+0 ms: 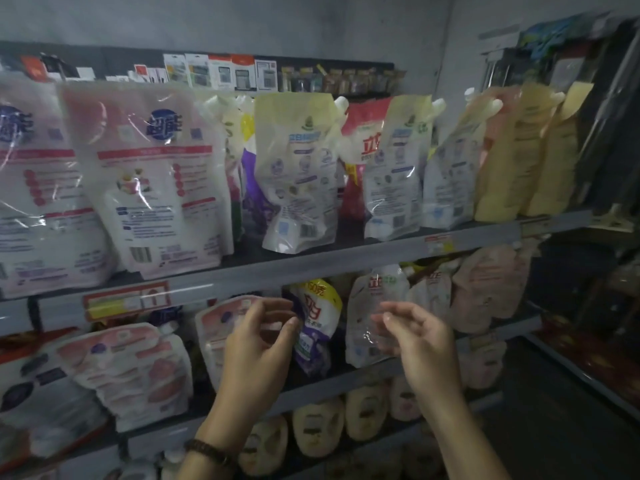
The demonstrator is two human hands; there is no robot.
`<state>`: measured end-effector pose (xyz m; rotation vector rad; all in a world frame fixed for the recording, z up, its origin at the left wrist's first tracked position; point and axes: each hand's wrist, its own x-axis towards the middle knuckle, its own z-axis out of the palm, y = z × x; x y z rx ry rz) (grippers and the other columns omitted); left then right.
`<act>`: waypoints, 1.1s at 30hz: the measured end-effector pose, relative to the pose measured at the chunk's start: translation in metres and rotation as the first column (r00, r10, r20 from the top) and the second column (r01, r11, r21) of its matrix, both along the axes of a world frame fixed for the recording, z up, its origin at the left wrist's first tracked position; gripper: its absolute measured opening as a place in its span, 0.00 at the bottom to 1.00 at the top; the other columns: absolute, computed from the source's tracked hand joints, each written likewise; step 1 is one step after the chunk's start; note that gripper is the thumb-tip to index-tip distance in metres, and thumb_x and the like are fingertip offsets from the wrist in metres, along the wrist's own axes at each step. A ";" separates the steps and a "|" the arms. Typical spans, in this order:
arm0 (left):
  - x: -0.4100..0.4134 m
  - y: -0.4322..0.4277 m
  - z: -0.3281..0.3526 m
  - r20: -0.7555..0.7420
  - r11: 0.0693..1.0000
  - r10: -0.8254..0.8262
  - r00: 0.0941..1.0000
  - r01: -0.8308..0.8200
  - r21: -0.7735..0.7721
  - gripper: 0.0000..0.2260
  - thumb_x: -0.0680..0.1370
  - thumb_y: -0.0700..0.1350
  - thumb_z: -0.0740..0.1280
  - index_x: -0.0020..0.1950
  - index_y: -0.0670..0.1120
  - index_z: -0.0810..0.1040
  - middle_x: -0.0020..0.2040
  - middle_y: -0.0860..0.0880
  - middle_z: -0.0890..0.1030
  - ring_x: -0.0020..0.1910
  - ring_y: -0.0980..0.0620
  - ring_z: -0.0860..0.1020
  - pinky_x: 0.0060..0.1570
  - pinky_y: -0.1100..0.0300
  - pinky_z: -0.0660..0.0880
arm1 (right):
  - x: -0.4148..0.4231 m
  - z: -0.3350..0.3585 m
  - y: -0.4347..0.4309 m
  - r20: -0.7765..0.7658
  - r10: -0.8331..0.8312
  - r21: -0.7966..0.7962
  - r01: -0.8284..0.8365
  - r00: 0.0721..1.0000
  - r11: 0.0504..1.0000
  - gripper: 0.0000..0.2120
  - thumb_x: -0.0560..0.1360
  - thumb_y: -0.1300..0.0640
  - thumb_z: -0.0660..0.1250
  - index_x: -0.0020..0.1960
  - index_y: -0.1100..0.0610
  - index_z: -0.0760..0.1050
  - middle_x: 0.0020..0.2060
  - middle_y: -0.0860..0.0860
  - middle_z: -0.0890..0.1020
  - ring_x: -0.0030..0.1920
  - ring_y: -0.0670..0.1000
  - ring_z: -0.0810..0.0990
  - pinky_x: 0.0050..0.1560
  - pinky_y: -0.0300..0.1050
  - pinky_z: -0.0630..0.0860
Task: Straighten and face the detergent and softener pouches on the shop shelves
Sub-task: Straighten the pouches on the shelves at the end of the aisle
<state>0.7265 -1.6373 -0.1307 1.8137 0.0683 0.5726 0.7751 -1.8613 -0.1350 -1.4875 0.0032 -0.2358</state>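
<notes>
Hovering just before the middle shelf (pixel 346 382), left hand (pixel 258 344) and right hand (pixel 415 336) hang loosely curled, holding nothing; purple pouch (pixel 317 323) stands in the open gap between them, below the upper shelf edge (pixel 311 268).

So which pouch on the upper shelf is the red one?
The red pouch near the middle of the upper shelf, half hidden behind paler spouted pouches; the rest are white, yellowish, peach or purple.

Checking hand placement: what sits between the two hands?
In the head view, a purple-and-white pouch sits between the left hand and right hand.
</notes>
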 end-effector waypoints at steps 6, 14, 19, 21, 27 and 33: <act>0.004 -0.047 -0.017 -0.076 0.998 0.051 0.996 -0.047 0.050 0.07 0.82 0.43 0.73 0.56 0.55 0.82 0.49 0.63 0.85 0.49 0.59 0.84 0.47 0.55 0.83 | 0.013 -0.019 -0.041 -0.068 0.026 0.001 -0.026 0.997 1.000 0.07 0.82 0.63 0.70 0.53 0.54 0.85 0.45 0.52 0.90 0.49 0.53 0.89 0.44 0.51 0.84; 0.036 -0.059 -0.030 -0.159 0.991 0.016 0.987 0.005 0.131 0.02 0.81 0.49 0.73 0.53 0.56 0.83 0.47 0.59 0.86 0.43 0.57 0.85 0.47 0.50 0.83 | 0.032 -0.033 -0.060 -0.121 0.033 -0.038 -0.038 0.992 0.999 0.05 0.81 0.62 0.72 0.50 0.54 0.85 0.40 0.47 0.89 0.43 0.45 0.87 0.45 0.41 0.81; 0.065 -0.061 -0.042 -0.183 0.999 -0.006 0.983 0.015 0.045 0.04 0.79 0.51 0.73 0.53 0.59 0.83 0.48 0.57 0.87 0.45 0.56 0.86 0.46 0.55 0.83 | 0.053 -0.042 -0.061 -0.190 0.012 -0.041 -0.020 0.982 0.999 0.07 0.79 0.63 0.74 0.43 0.55 0.86 0.38 0.49 0.89 0.47 0.53 0.88 0.51 0.49 0.83; 0.077 -0.066 -0.050 -0.200 1.000 -0.015 0.980 0.017 0.007 0.07 0.79 0.44 0.74 0.52 0.57 0.84 0.44 0.54 0.87 0.42 0.54 0.86 0.41 0.61 0.81 | 0.063 -0.048 -0.061 -0.213 0.019 -0.039 -0.028 0.977 0.999 0.08 0.79 0.64 0.73 0.44 0.54 0.87 0.40 0.53 0.89 0.48 0.58 0.88 0.56 0.59 0.83; 0.101 -0.081 -0.066 -0.287 0.999 -0.027 0.957 0.014 -0.047 0.14 0.78 0.44 0.75 0.50 0.67 0.84 0.45 0.61 0.86 0.42 0.59 0.84 0.44 0.57 0.80 | 0.086 -0.064 -0.075 -0.264 -0.013 0.018 0.018 0.964 1.000 0.06 0.79 0.66 0.73 0.48 0.57 0.86 0.42 0.53 0.89 0.49 0.57 0.88 0.53 0.54 0.84; 0.120 -0.107 -0.066 -0.362 0.995 -0.048 0.931 0.014 -0.098 0.11 0.81 0.47 0.72 0.52 0.66 0.83 0.46 0.59 0.87 0.48 0.55 0.85 0.50 0.54 0.81 | 0.115 -0.074 -0.089 -0.281 0.045 0.031 -0.038 0.959 0.999 0.04 0.77 0.67 0.73 0.50 0.61 0.85 0.43 0.58 0.89 0.46 0.59 0.88 0.48 0.52 0.82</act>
